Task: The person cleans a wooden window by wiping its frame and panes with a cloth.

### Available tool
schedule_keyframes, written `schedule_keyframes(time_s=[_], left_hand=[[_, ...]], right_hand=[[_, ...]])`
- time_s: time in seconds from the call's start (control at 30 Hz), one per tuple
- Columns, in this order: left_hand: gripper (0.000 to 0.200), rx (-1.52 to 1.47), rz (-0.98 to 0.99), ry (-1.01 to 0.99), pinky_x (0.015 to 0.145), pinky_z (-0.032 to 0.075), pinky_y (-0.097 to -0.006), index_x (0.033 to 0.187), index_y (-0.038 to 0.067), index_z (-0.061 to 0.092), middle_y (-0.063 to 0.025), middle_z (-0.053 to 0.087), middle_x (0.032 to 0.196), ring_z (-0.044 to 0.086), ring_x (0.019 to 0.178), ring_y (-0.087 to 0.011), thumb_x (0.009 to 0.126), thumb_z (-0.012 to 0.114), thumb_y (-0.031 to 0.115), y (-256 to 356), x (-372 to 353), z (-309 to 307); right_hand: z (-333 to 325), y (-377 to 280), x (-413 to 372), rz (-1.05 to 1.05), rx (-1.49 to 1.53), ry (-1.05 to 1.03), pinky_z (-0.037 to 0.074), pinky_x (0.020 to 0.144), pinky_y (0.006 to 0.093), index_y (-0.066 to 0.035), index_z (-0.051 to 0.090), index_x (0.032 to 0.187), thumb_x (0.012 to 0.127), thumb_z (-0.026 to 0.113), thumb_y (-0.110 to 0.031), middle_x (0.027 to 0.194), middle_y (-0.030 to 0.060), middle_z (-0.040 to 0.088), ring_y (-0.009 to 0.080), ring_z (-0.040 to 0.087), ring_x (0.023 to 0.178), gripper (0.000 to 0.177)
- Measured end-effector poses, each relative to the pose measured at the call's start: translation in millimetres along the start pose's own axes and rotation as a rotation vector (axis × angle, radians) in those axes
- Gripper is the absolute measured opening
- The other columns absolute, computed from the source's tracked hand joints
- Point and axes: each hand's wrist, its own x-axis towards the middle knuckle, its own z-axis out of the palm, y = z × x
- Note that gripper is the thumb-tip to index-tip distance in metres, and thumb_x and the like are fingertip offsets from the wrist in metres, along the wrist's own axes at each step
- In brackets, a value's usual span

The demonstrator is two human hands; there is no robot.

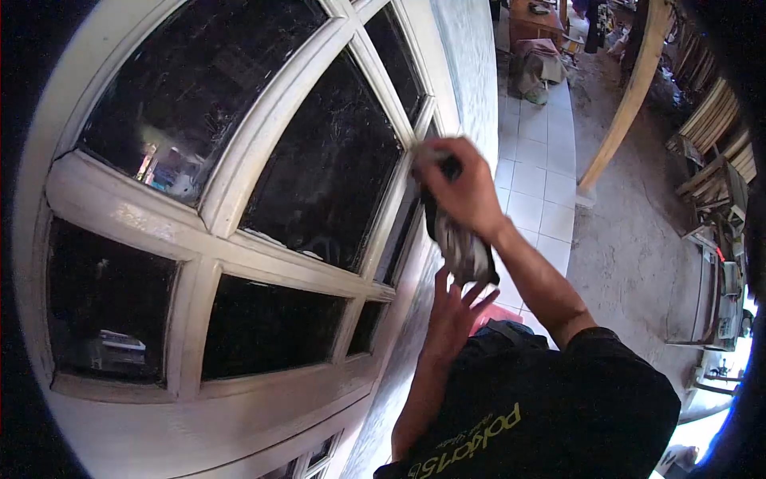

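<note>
My right hand [467,188] is closed around the top of a crumpled dark and grey cloth [464,254], close to the white window frame [271,132]. The rest of the cloth hangs down below that fist, and motion smears the part by the fingers. Just under its lower end is my left hand [453,313], fingers spread, with the fingertips right at the cloth's edge. Dark glass panes [319,160] fill the frame, some with smudges and reflections.
A white tiled walkway [535,191] runs along the wall beside the window. Past it, a slanted wooden post [626,104] stands on bare ground. Stacked wooden strips [718,120] and a rack [718,295] are at the right. Farther off is a wooden table [536,17].
</note>
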Motion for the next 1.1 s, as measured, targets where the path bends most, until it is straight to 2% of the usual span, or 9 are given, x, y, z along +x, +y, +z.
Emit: schedule_keyframes(time_s=[0.03,0.3,0.33,0.4,0.6,0.77,0.9,0.93,1.1], left_hand=[[0.082,-0.064,0.036,-0.074,0.11,0.035,-0.058,0.149,0.019,0.014,-0.0155,0.033,0.145,0.038,0.135,-0.0368,0.09,0.068,0.038,8.2,5.7,8.0],[0.07,-0.042,0.052,-0.038,0.111,0.035,-0.0566,0.145,0.018,0.023,-0.0143,0.036,0.142,0.04,0.132,-0.0329,0.093,0.065,0.038,7.3,25.5,20.1],[0.075,0.041,0.011,0.043,0.112,0.034,-0.0598,0.146,0.023,0.025,-0.016,0.035,0.143,0.041,0.131,-0.0381,0.089,0.064,0.051,5.7,28.4,21.8],[0.082,0.001,0.073,0.015,0.112,0.034,-0.0564,0.15,0.018,0.015,-0.0149,0.037,0.139,0.038,0.134,-0.0334,0.09,0.069,0.038,13.9,32.7,32.6],[0.075,-0.006,-0.01,0.153,0.113,0.034,-0.0565,0.145,0.018,0.026,-0.0142,0.035,0.142,0.041,0.131,-0.0356,0.088,0.065,0.048,12.9,42.7,43.3],[0.087,0.098,0.111,0.022,0.112,0.035,-0.0552,0.148,0.018,0.022,-0.0156,0.038,0.137,0.041,0.129,-0.0371,0.083,0.071,0.05,12.7,50.8,42.2],[0.064,0.137,0.159,-0.019,0.113,0.034,-0.053,0.144,0.016,0.026,-0.0155,0.039,0.141,0.045,0.129,-0.0335,0.095,0.059,0.041,18.5,49.3,47.5],[0.071,0.034,0.058,0.029,0.113,0.034,-0.0509,0.143,0.018,0.02,-0.0136,0.035,0.143,0.04,0.133,-0.0271,0.092,0.067,0.032,13.7,45.6,40.0],[0.069,0.093,0.091,-0.004,0.113,0.034,-0.0501,0.144,0.016,0.016,-0.0155,0.036,0.141,0.041,0.132,-0.0303,0.095,0.063,0.027,9.4,42.7,41.1]], right_hand=[[0.7,10.3,15.3,0.022,-0.054,0.047,0.052,0.079,0.0383,-0.001,0.066,0.102,0.083,0.071,-0.01,0.096,0.0181,0.065,0.0307,0.066,0.087,0.021],[-9.8,-0.7,27.7,-0.023,-0.141,-0.036,0.051,0.081,0.0371,0.0,0.066,0.104,0.085,0.069,-0.011,0.094,0.0184,0.065,0.031,0.066,0.09,0.022],[-11.3,7.7,33.9,-0.012,-0.168,-0.036,0.051,0.081,0.0371,0.0,0.067,0.103,0.085,0.069,-0.011,0.094,0.0189,0.065,0.0315,0.066,0.09,0.022],[-8.2,22.1,52.3,-0.058,-0.251,0.056,0.051,0.082,0.0368,0.0,0.066,0.103,0.086,0.068,-0.013,0.094,0.0201,0.065,0.032,0.066,0.091,0.022],[-13.4,-1.6,37.5,0.006,-0.156,-0.077,0.052,0.082,0.0409,-0.007,0.068,0.101,0.085,0.067,-0.015,0.095,0.0196,0.064,0.0362,0.066,0.09,0.018],[-9.2,39.5,68.0,-0.032,-0.22,0.056,0.051,0.082,0.0435,-0.004,0.067,0.101,0.084,0.066,-0.018,0.096,0.0218,0.063,0.039,0.064,0.091,0.022],[-12.4,22.8,57.5,0.012,-0.195,-0.013,0.051,0.084,0.0378,0.001,0.065,0.104,0.086,0.068,-0.016,0.098,0.0212,0.066,0.0335,0.066,0.095,0.025],[-12.4,9.6,46.3,0.054,-0.153,-0.053,0.05,0.083,0.0369,0.0,0.066,0.103,0.086,0.068,-0.015,0.096,0.02,0.065,0.0322,0.066,0.093,0.023],[-7.5,35.8,55.4,-0.02,-0.176,0.003,0.051,0.08,0.0366,0.001,0.064,0.101,0.085,0.068,-0.013,0.092,0.019,0.065,0.0329,0.065,0.089,0.021]])
